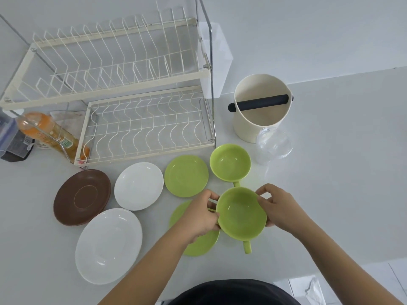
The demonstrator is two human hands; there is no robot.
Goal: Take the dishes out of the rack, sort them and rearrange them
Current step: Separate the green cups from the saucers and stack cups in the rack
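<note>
Both hands curled on the rim of a lime-green plastic cup with a stubby handle [241,213]: left hand [201,214] pinching the left edge, right hand [278,209] pinching the right edge, handle pointing back toward the body. Beneath the left grip and partly hidden by it, a flat lime-green plastic saucer [201,243] lying on the white surface [330,194]; cannot tell whether the cup rests on anything or hangs just above. Left of the left grip and nearer the body, a large oval white ceramic plate [109,246]. Further left, a stack of round brown saucers [82,197]; between that stack and the left grip, a smaller round white plate [138,186]. Just beyond the left grip, a second green saucer [186,176]; just beyond the held cup, a second green handled cup [230,165] standing upright. Beyond the right grip, a clear plastic tumbler [273,146] touching a cream cylindrical tub with a black bar across its mouth [261,108]. Farthest, beyond the left grip, a cream two-tier wire dish rack [123,89], both tiers bare, with an orange-filled bottle [50,133] lying at its left end.
</note>
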